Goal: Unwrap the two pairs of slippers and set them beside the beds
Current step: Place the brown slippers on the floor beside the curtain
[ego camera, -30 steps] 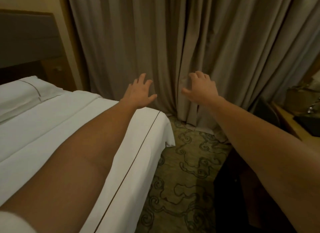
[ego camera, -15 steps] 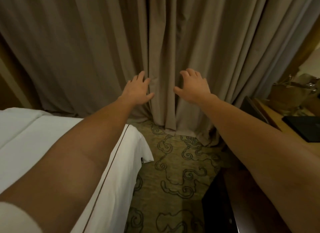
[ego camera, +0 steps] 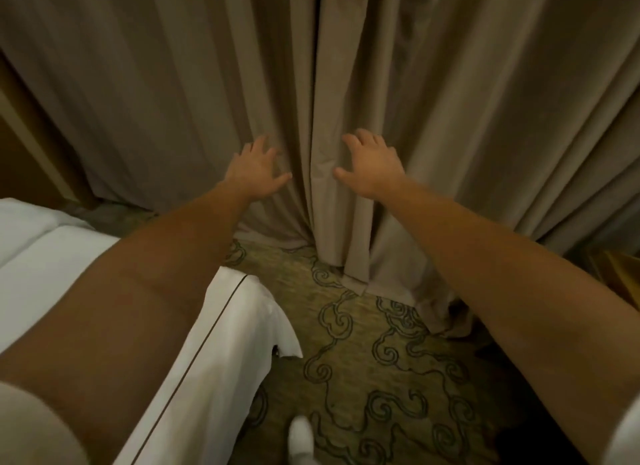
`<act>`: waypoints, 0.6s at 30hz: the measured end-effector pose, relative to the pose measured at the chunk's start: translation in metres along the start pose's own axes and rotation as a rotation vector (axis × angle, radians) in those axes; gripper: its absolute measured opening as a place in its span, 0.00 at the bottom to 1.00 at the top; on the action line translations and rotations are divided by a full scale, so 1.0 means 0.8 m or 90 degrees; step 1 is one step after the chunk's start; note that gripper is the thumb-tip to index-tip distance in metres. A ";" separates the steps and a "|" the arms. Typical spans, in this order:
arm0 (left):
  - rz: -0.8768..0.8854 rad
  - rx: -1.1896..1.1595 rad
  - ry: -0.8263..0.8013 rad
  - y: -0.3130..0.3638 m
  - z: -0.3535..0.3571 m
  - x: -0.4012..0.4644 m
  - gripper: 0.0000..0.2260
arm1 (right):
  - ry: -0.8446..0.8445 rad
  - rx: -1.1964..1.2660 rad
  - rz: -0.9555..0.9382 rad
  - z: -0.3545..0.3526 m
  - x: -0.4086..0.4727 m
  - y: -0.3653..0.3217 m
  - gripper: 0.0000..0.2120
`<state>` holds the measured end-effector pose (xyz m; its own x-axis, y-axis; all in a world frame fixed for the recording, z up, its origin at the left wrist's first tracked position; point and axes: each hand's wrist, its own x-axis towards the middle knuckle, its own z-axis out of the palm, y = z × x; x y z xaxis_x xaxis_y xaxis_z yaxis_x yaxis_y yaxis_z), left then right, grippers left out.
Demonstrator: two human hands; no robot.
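Left hand (ego camera: 258, 173) and right hand (ego camera: 372, 168), fingers spread, reach toward the unlabelled curtain (ego camera: 322, 83)

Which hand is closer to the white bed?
The left hand. Its arm crosses over the white bed; the right hand reaches out above the patterned carpet.

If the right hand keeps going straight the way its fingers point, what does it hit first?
The curtain. The right hand reaches forward with spread fingers toward the folds beside the centre seam; nothing lies between. It may already be touching the fabric, as depth is unclear.
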<state>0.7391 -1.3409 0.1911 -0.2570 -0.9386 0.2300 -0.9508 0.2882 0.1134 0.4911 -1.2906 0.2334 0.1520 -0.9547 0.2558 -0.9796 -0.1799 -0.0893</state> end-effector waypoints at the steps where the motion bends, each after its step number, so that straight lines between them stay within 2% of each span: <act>1: -0.008 -0.006 -0.012 -0.012 0.017 0.028 0.29 | -0.018 -0.009 -0.018 0.016 0.031 0.011 0.33; 5: -0.061 -0.042 0.002 -0.070 0.057 0.149 0.31 | -0.068 -0.047 -0.062 0.063 0.162 0.058 0.30; 10: -0.110 -0.024 0.010 -0.127 0.057 0.283 0.30 | -0.075 0.006 -0.071 0.083 0.321 0.086 0.34; 14: -0.156 -0.040 0.014 -0.156 0.076 0.378 0.30 | -0.057 0.039 -0.143 0.118 0.444 0.087 0.34; 18: -0.204 -0.006 -0.011 -0.204 0.123 0.437 0.30 | -0.083 0.066 -0.244 0.183 0.554 0.061 0.35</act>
<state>0.7879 -1.7346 0.1579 0.0526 -0.9850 0.1644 -0.9824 -0.0215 0.1857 0.5302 -1.7575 0.2015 0.5252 -0.8347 0.1658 -0.8313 -0.5448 -0.1097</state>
